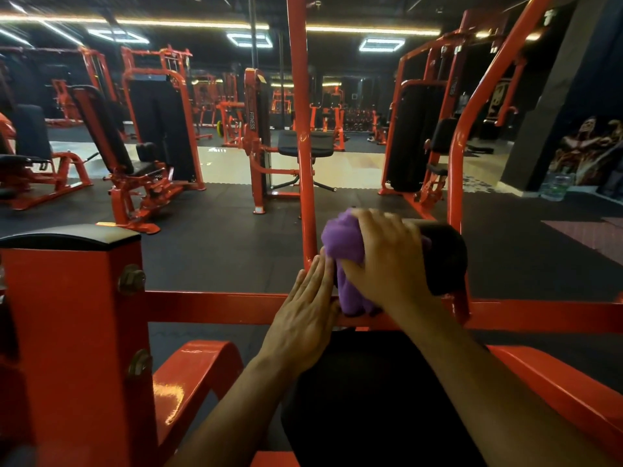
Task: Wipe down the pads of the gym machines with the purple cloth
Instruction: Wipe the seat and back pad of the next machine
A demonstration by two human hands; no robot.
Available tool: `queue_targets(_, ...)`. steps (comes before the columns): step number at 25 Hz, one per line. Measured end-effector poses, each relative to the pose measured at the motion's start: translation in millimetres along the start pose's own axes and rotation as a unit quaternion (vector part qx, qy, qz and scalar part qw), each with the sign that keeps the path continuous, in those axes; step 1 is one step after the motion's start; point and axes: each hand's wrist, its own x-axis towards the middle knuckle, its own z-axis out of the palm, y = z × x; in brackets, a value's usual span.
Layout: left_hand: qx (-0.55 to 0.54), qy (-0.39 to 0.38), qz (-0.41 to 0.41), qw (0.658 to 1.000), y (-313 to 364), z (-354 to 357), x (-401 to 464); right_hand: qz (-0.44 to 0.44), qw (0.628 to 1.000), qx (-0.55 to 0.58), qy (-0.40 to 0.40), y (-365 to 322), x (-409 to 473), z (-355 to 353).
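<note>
A bunched purple cloth (342,246) lies over the left end of a black roller pad (445,254) on an orange machine. My right hand (384,257) grips the cloth from above, fingers curled over it and the pad. With straight fingers, my left hand (310,308) rests flat against the orange crossbar (215,306) and the cloth's left edge. A black seat pad (364,399) sits below my forearms. Another black pad (67,235) tops the orange block at left.
An orange upright post (301,129) rises just behind the cloth, and a curved orange tube (472,112) stands right of the roller. Several orange machines with black pads (111,136) fill the black rubber floor (219,230) beyond. A water bottle (556,185) stands far right.
</note>
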Motion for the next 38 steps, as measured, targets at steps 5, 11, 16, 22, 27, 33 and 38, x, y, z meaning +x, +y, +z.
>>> queue_targets(5,0.038,-0.028,-0.019,0.999,3.5,-4.9,0.7,0.200,0.890,0.112,-0.394,5.6,135.2,-8.3)
queue_targets(11,0.019,-0.012,-0.038,0.999,15.0,-2.7,-5.4,0.121,0.963,0.041,-0.236,2.1,82.4,-6.8)
queue_targets(16,0.001,-0.041,-0.030,0.999,11.4,1.3,-9.3,0.017,0.999,-0.044,0.023,-9.8,-6.3,10.7)
queue_targets(22,0.006,-0.015,-0.034,0.999,8.8,0.4,-7.0,0.135,0.949,0.050,-0.280,-2.7,89.8,-17.6)
queue_targets(27,0.053,-0.048,-0.029,0.997,6.1,-5.8,-11.7,0.158,0.941,0.058,-0.294,6.3,100.7,-15.8)
queue_targets(33,0.062,0.020,0.024,0.998,40.8,8.8,-40.0,0.108,0.959,0.255,0.064,45.3,-105.5,-72.0)
queue_targets(38,0.203,0.006,0.103,0.974,47.8,47.4,-77.8,0.264,0.925,0.233,0.142,102.7,-217.0,-64.0)
